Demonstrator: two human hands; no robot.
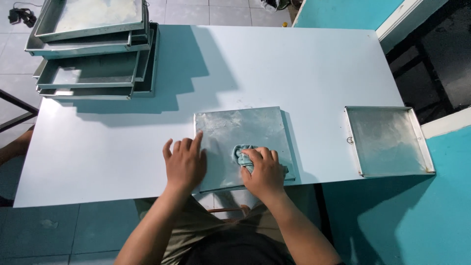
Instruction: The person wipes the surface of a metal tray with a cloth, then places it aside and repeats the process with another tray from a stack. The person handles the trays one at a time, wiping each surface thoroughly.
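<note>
Left hand (184, 164) lay flat, fingers spread, on the metal tray's (240, 130) left edge at the white counter's (122, 147) near side, right hand (265, 172) closed on blue cloth (241, 154) pressed onto tray

Bright, cool light falls from above and slightly toward the viewer, leaving the white table (294, 64) evenly lit and a little washed out. The stack of metal trays (93, 54) casts a broad soft shadow to its right and front. Dull, patchy sheen shows on the overturned tray (235, 127) and the tray at the right (387, 140). Focus is sharp throughout; straight table edges bow slightly toward the frame's borders.
</note>
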